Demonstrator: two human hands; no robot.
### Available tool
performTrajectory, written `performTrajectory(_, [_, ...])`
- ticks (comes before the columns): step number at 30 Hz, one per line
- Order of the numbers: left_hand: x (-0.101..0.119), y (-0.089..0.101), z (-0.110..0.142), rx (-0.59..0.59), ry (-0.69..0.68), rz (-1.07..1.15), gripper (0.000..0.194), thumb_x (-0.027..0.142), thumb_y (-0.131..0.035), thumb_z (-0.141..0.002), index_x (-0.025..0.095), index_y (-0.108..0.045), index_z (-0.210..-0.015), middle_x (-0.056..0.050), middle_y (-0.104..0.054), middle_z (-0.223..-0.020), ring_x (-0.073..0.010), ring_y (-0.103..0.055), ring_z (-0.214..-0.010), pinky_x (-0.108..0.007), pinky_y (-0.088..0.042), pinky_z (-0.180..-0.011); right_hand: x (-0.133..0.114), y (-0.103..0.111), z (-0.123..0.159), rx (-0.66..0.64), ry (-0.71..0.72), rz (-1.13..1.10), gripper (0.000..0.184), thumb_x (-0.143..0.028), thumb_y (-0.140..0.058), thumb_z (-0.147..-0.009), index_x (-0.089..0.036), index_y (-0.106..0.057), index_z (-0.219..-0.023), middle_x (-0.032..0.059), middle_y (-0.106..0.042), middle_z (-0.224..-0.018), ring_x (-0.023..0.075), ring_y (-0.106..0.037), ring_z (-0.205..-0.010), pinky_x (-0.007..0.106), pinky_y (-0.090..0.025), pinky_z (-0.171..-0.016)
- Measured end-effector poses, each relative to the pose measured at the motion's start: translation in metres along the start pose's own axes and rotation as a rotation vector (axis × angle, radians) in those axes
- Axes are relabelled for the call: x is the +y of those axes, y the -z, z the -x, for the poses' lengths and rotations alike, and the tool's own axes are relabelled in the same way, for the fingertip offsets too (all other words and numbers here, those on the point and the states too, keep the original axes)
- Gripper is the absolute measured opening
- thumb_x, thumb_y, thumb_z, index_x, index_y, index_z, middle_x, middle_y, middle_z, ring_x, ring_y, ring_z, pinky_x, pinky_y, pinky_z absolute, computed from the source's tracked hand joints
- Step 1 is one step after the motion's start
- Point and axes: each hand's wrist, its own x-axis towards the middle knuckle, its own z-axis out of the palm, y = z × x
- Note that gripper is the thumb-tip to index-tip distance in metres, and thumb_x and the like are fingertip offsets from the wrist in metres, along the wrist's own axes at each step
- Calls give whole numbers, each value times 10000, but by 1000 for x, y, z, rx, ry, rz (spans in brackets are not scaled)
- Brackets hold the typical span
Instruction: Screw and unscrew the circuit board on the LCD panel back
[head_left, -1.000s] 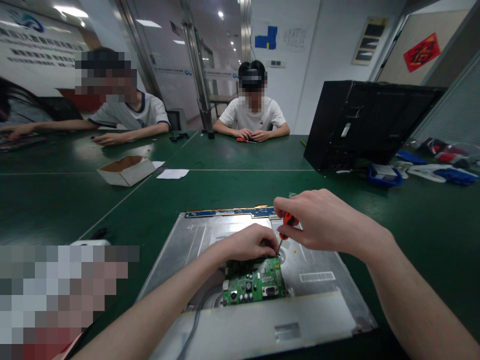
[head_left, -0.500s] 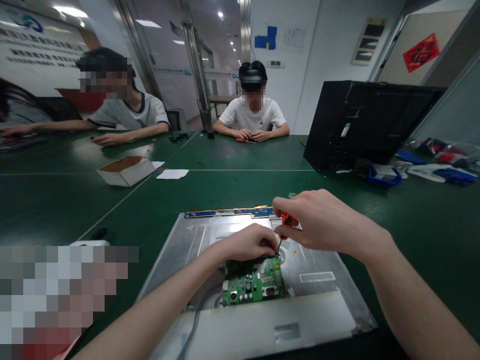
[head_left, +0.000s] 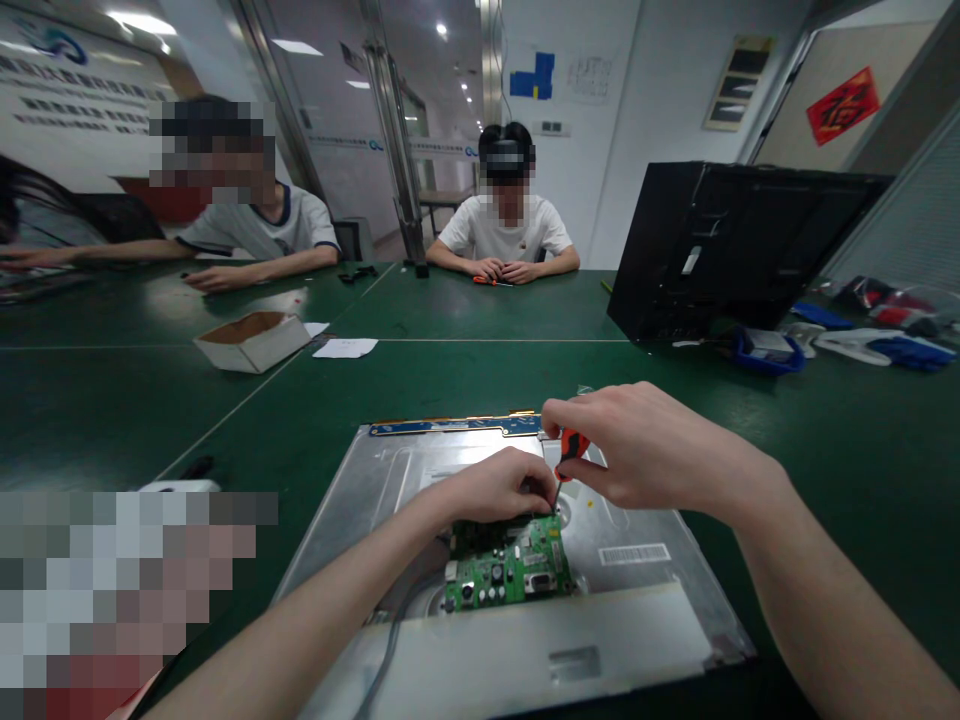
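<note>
A red and black screwdriver [head_left: 573, 450] is gripped by its handle in my right hand [head_left: 637, 440]. Its thin shaft slants down to the far right corner of a green circuit board [head_left: 510, 570]. My left hand [head_left: 502, 485] rests over the board's far edge, fingers curled together beside the screwdriver's tip. What these fingers pinch, if anything, is hidden. The board lies on the silvery metal back of a display panel [head_left: 637, 610], which has a blue strip board [head_left: 450, 426] along its far edge. A grey cable [head_left: 391, 640] runs from the board's left side toward me.
A black monitor housing [head_left: 720, 250] stands at the right on the green table [head_left: 465, 375]. Near it lie a blue tray [head_left: 769, 352] and gloves [head_left: 885, 347]. An open cardboard box [head_left: 255, 342] and white paper [head_left: 345, 348] are further left. Two people sit across the table.
My right hand has shifted slightly and turned the screwdriver handle a little, its shaft staying at the same corner. My left hand has not visibly moved.
</note>
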Motion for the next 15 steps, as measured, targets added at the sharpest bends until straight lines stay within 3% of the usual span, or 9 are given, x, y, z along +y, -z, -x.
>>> performTrajectory(15, [0, -2, 0, 5, 6, -23, 97, 50, -655, -772, 138, -669, -811, 8, -666, -738, -141, -607, -694, -216, -423, -649, 1, -2, -1, 1, 35, -19, 61, -208, -544, -825, -219, -520, -880, -15, -626, -771, 138, -508, -622, 257, -227, -508])
